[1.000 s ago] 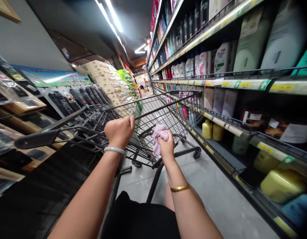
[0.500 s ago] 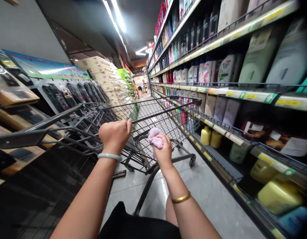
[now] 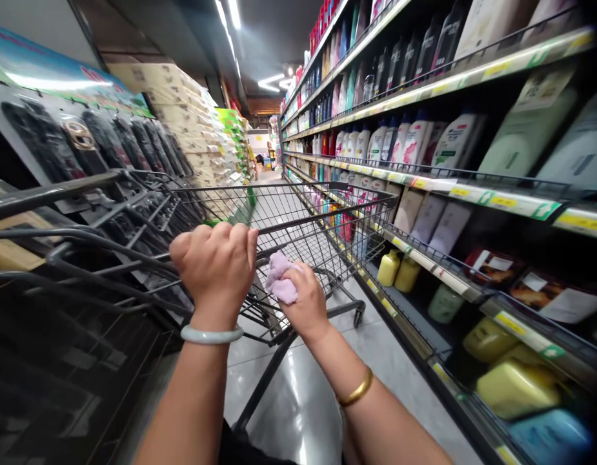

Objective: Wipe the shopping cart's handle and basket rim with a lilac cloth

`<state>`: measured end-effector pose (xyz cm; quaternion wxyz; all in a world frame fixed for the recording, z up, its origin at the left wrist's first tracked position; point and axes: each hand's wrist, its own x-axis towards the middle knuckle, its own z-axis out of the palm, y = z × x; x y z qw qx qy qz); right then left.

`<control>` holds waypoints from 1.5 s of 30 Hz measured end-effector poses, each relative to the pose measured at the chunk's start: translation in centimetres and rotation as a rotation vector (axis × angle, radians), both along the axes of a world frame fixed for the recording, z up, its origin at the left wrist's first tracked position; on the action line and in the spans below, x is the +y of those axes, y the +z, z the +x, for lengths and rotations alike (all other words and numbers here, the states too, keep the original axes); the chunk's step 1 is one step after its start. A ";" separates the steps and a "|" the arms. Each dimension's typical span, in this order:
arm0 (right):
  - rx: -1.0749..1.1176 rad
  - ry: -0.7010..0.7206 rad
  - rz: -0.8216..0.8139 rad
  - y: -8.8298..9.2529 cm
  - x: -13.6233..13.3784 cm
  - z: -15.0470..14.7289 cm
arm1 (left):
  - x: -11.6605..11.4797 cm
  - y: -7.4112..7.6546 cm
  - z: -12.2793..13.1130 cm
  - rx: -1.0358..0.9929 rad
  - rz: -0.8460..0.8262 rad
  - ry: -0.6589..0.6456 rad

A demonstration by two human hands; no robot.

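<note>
A dark wire shopping cart (image 3: 322, 223) stands in front of me, tilted in the view. My left hand (image 3: 215, 268), with a pale bangle at the wrist, is closed round the cart's top rail at the near side. My right hand (image 3: 305, 300), with a gold bangle on the forearm, grips a crumpled light purple cloth (image 3: 280, 278). The cloth and right hand are in front of the cart's near end, lower than the left hand. Whether they touch the wire cannot be told.
Shelves of bottles (image 3: 472, 181) line the right side. On the left are a grey metal frame (image 3: 60, 190), hanging packaged goods (image 3: 99, 142) and stacked packs (image 3: 182, 116). Shiny floor tiles (image 3: 298, 387) run under the cart.
The view has shifted, with the left display nearer. My left hand appears larger and closer; my right hand and the cloth have moved slightly left in view.
</note>
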<state>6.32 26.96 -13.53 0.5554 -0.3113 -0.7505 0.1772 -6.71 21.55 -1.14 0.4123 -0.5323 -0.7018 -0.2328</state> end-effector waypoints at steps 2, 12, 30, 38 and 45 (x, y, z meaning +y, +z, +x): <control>-0.091 -0.011 -0.099 -0.2 0.2 1.1 | 0.1 -0.9 0.1 -0.019 0.064 -0.031; -0.001 0.127 0.148 3.3 -1.2 0.6 | -0.4 -1.1 0.5 -0.048 0.072 -0.101; -0.148 0.185 0.104 2.0 -2.1 0.8 | -1.9 -2.5 0.7 0.015 0.135 -0.162; -0.293 0.168 0.033 2.8 -3.0 0.1 | -2.3 -2.4 0.2 -0.037 0.114 -0.253; -0.387 0.220 0.078 1.2 -3.0 -1.3 | -3.6 -1.8 -0.5 -0.168 0.034 -0.409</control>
